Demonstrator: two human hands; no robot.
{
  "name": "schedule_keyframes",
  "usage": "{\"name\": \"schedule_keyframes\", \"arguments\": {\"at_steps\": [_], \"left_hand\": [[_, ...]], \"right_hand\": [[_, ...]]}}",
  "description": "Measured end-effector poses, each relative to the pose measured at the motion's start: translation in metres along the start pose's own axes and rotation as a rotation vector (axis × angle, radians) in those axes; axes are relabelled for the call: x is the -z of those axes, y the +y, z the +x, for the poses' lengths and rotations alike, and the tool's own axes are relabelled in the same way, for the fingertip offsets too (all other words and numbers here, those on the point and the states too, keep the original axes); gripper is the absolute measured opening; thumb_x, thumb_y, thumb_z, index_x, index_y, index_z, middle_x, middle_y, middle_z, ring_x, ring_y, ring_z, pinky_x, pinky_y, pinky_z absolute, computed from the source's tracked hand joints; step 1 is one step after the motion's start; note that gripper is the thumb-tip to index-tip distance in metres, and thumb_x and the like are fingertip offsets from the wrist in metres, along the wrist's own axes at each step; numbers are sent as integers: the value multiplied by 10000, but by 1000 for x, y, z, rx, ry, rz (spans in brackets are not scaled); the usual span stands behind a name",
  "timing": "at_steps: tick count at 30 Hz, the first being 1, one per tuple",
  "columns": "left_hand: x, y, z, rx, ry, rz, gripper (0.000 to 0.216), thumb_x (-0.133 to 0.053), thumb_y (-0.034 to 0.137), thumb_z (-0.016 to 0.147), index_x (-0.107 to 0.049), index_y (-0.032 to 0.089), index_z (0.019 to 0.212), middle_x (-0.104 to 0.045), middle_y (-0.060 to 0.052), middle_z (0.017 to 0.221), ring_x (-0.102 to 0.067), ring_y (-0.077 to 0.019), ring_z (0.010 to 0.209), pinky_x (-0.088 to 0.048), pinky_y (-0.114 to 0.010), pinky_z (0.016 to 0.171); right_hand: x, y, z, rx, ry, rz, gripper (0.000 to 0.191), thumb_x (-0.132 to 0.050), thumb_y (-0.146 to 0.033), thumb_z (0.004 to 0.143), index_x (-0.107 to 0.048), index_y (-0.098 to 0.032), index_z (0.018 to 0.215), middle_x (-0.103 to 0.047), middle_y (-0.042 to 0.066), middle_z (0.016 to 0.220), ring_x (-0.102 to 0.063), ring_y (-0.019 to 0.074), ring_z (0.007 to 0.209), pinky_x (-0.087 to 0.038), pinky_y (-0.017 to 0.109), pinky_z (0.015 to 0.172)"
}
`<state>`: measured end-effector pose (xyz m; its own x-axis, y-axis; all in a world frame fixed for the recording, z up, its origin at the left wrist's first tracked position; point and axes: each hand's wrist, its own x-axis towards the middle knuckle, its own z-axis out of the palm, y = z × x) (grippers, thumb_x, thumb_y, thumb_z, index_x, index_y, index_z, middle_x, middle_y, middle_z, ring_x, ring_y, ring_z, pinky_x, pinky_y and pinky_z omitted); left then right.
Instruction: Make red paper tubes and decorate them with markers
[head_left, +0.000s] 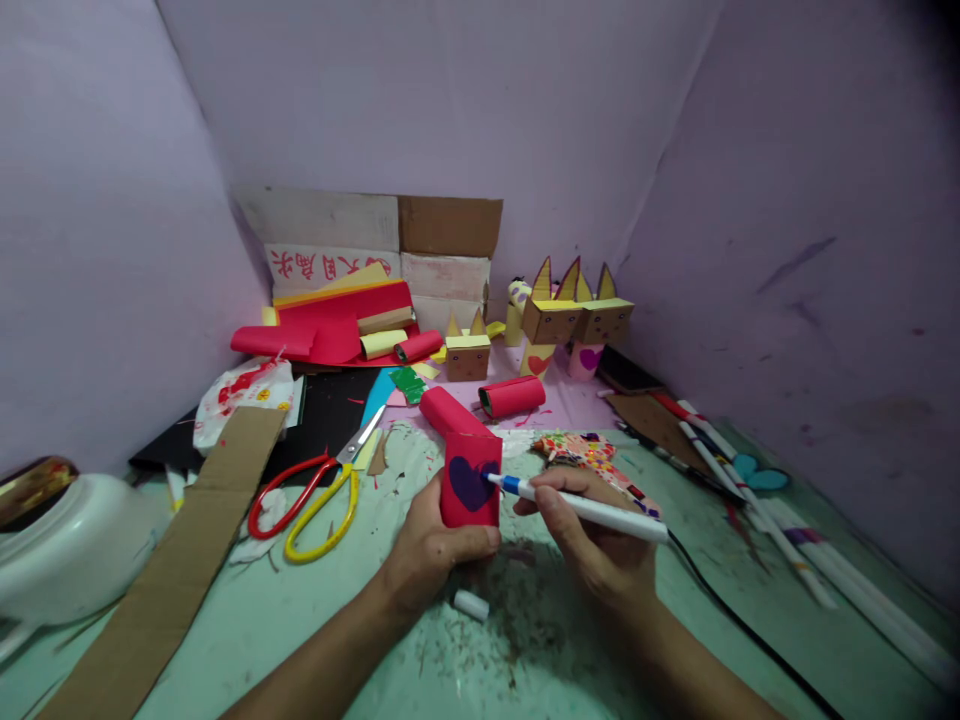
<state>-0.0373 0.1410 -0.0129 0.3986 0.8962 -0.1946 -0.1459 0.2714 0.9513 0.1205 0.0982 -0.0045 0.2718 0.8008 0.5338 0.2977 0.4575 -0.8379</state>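
My left hand (431, 545) grips a red paper-covered piece (492, 512) upright, thumb across its lower edge. A dark purple heart (469, 490) fills much of its front. In my right hand (592, 545) is a white marker (611, 515) with a blue collar, its tip touching or very near the heart's right side. A small white cap (471, 604) lies on the table below the left hand. Just behind the piece rest a red roll (446, 408) and another red tube (512, 397), its end open.
Scissors (345, 455) with red and yellow handles and a long cardboard strip (202, 530) lie left, beside a white pot (71, 535). Cardboard animal heads (551, 320) stand at the back right. White sticks (757, 500) and a black cord (735, 620) lie right.
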Motion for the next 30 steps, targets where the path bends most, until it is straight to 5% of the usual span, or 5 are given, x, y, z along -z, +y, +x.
{"name": "schedule_keyframes", "arguments": {"at_steps": [30], "left_hand": [[-3, 4, -4, 20, 3, 20, 456, -786, 276, 496, -569, 167, 882, -602, 15, 643, -488, -126, 518, -371, -234, 461]], "right_hand": [[5, 0, 5, 75, 16, -92, 108, -609, -241, 896, -684, -226, 819, -729, -1, 677, -680, 169, 608, -541, 277, 590]]}}
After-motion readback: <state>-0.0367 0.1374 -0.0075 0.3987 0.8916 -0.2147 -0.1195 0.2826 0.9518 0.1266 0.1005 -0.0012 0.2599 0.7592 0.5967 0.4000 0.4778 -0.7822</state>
